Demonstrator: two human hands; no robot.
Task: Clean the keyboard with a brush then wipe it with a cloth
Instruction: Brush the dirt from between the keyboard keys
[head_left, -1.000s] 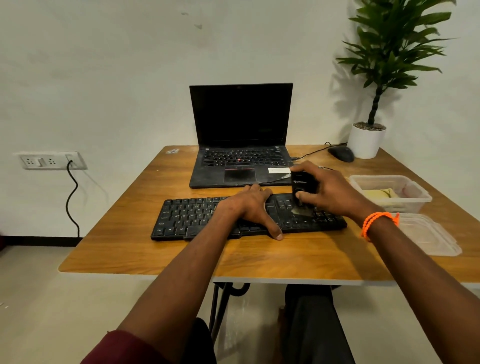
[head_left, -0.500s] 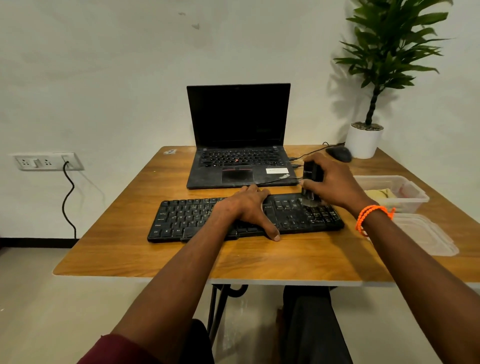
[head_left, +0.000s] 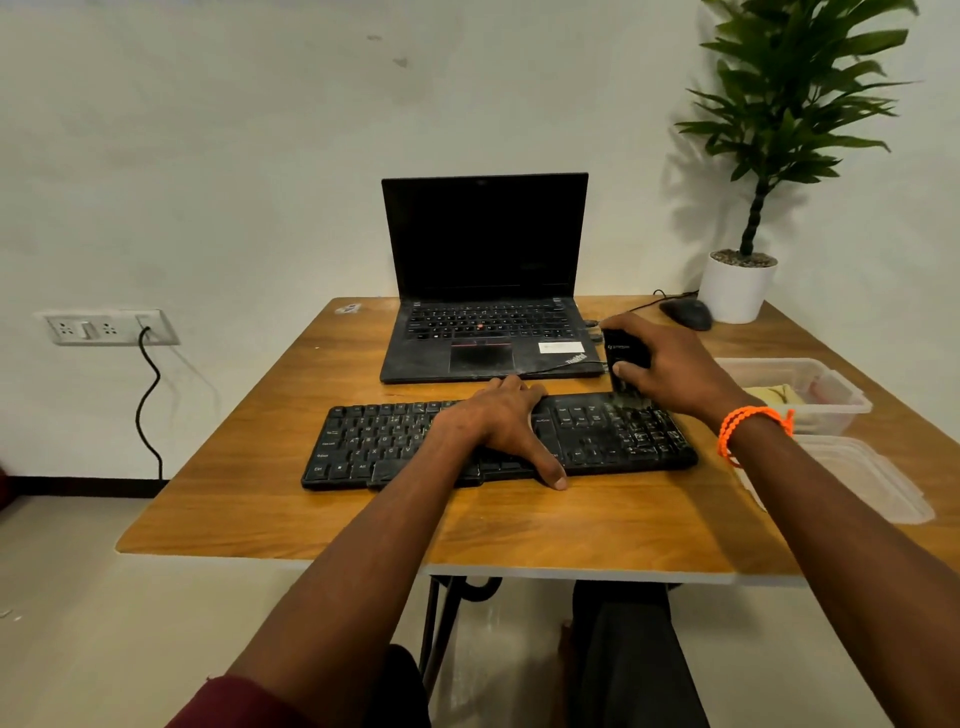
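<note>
A black keyboard (head_left: 374, 441) lies across the middle of the wooden table (head_left: 571, 525). My left hand (head_left: 501, 423) rests flat on its centre, fingers spread, thumb over the front edge, holding it down. My right hand (head_left: 675, 371) grips a black brush (head_left: 626, 356) upright at the keyboard's back right corner, bristles touching the keys there. A yellowish cloth (head_left: 774, 395) lies in a clear plastic box (head_left: 831, 402) to the right.
An open black laptop (head_left: 483, 312) stands just behind the keyboard. A black mouse (head_left: 685, 313) and a potted plant (head_left: 737, 291) sit at the back right. A clear lid (head_left: 857, 483) lies near the right edge. A wall socket with a cable (head_left: 109, 327) is on the left.
My right hand with the brush has moved from the right-middle keys toward the keyboard's back right corner. My left hand has stayed in place on the keyboard.
</note>
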